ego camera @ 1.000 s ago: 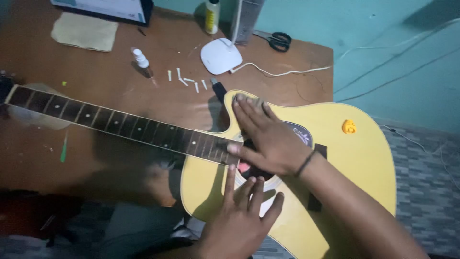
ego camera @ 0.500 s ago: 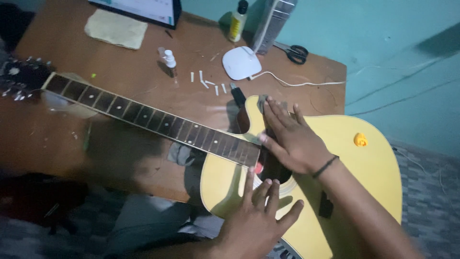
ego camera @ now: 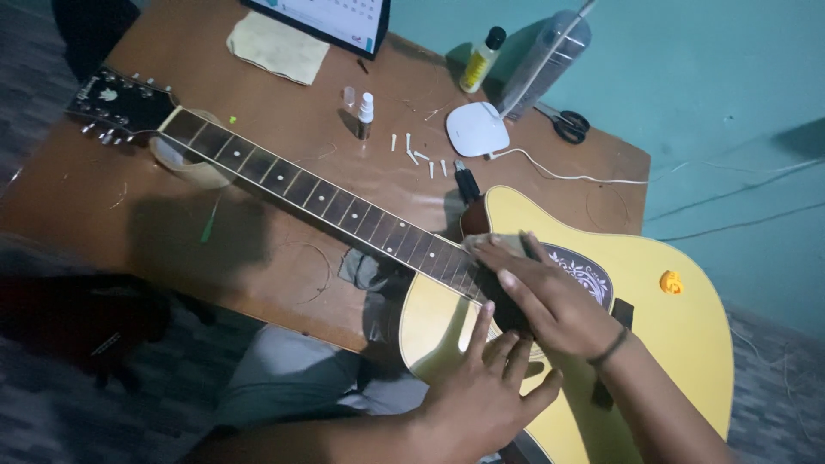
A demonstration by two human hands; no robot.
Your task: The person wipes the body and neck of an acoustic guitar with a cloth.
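A: Where is the guitar lying right now?

B: Its yellow body is hanging off the near right corner of the desk, and the dark neck is running up and left across the wood to the headstock, which is sitting just short of the desk's left edge. A roll of tape is lying under the neck near that end.

A: And the hands?

B: The right hand is lying flat over the sound hole with fingers held together, pressing what looks like a small cloth under the fingertips – gripping nothing else. The left hand is resting on the lower bout, fingers spread, palm down, empty.

A: Is anything crowding them?

B: Not much. Small white pins are lying scattered just beyond the neck, with a small dropper bottle beside them. A white lamp base is standing near the far edge, its cord trailing right past the guitar's upper shoulder. Scissors, a yellow bottle and a clear bottle are sitting at the back by the teal wall – well apart from both hands. A folded cloth is lying far left beside a calendar. The desk's near left part is lying bare.
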